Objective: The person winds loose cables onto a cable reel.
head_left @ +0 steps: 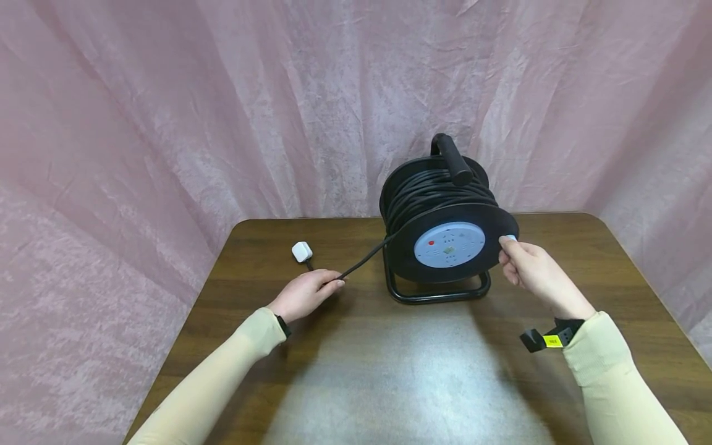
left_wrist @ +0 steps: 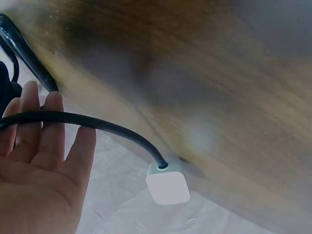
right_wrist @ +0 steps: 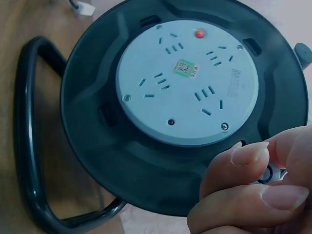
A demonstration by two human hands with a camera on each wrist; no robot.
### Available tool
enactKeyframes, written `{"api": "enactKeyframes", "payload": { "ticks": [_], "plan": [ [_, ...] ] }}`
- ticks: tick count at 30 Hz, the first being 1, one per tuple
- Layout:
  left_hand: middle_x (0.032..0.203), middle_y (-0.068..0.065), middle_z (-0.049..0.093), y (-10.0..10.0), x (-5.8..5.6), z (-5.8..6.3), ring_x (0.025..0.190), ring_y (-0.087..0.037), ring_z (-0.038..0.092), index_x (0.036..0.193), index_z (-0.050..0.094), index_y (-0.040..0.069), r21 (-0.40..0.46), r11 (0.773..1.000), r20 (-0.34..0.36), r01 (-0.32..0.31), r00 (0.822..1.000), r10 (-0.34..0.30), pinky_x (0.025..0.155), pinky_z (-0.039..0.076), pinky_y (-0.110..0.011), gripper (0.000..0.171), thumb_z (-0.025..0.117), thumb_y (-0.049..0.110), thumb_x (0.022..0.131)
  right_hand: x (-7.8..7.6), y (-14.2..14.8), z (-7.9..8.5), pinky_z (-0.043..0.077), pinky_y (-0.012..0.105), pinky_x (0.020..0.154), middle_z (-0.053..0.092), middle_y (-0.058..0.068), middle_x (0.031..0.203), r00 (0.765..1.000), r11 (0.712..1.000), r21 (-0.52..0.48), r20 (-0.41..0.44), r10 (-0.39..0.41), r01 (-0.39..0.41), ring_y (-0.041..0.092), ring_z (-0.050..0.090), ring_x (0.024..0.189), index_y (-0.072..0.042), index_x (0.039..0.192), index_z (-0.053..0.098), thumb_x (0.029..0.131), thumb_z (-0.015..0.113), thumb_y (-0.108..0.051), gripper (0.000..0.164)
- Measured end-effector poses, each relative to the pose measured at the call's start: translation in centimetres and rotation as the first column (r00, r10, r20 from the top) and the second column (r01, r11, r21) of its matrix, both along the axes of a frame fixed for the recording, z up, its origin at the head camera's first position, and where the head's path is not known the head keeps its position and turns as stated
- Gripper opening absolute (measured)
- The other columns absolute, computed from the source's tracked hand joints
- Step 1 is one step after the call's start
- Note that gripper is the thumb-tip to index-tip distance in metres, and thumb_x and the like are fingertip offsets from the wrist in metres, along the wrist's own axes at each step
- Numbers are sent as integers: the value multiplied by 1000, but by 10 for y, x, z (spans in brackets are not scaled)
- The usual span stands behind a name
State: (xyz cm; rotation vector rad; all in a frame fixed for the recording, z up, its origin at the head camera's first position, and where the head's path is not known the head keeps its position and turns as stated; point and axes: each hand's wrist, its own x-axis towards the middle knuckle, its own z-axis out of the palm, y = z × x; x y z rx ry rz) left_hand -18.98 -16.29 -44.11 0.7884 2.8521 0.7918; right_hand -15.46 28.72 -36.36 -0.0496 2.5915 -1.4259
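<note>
A black cable reel (head_left: pixel 397 259) stands on the table, its pale blue socket panel (right_wrist: pixel 190 92) facing the person. From its left side a black cable (head_left: pixel 364 258) runs to my left hand (head_left: pixel 307 290), which holds it between thumb and forefinger. The other fingers stretch out under the cable in the left wrist view. Beyond them, the cable's free end curves to a white plug (left_wrist: pixel 168 187). With thumb and fingers, my right hand (head_left: pixel 531 272) pinches the small pale knob (right_wrist: pixel 265 174) at the edge of the reel's front disc; the fingers partly hide it.
A black tubular stand (head_left: pixel 439 299) supports the reel, and a black carrying handle (head_left: pixel 453 162) rises above it. Under everything is a brown wooden table (head_left: pixel 400 371). Pink curtains (head_left: pixel 311 111) hang behind the table's back edge and at both sides.
</note>
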Motion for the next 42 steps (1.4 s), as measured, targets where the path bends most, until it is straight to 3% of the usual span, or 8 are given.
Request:
{"api": "enactKeyframes", "payload": {
  "ticks": [13, 26, 36, 42],
  "plan": [
    [106, 11, 65, 5, -1, 3, 90, -10, 57, 120, 70, 18, 15, 1000, 14, -1, 1000, 1, 83, 48, -34, 29, 53, 35, 104, 0, 1, -7, 39, 34, 63, 51, 5, 65, 1000, 995, 97, -5, 7, -6, 18, 45, 61, -1, 103, 58, 104, 26, -63, 70],
    [98, 12, 63, 4, 0, 0, 86, -9, 56, 115, 71, 20, 0, 1000, -27, 8, 1000, -8, 80, 47, -34, 22, 57, 32, 103, 0, -1, -20, 39, 36, 70, 52, 6, 65, 999, 992, 124, -36, 24, -19, 21, 49, 68, 0, 100, 60, 106, 26, -57, 67],
    [104, 10, 64, 5, 1, 1, 93, -8, 59, 117, 70, 16, -17, 1000, 0, 3, 1000, -3, 85, 49, -35, 27, 55, 34, 103, 1, -1, -29, 38, 40, 76, 51, 6, 65, 998, 989, 134, 26, 53, -56, 26, 54, 85, 0, 95, 61, 105, 23, -60, 71],
    [103, 10, 65, 7, -2, 3, 93, -8, 59, 115, 70, 15, -11, 1000, -12, 10, 1000, -10, 84, 49, -35, 27, 56, 34, 103, 0, -2, -32, 38, 39, 76, 50, 6, 64, 999, 992, 114, 23, 43, -45, 25, 52, 75, 2, 97, 60, 105, 26, -60, 71]
  ]
}}
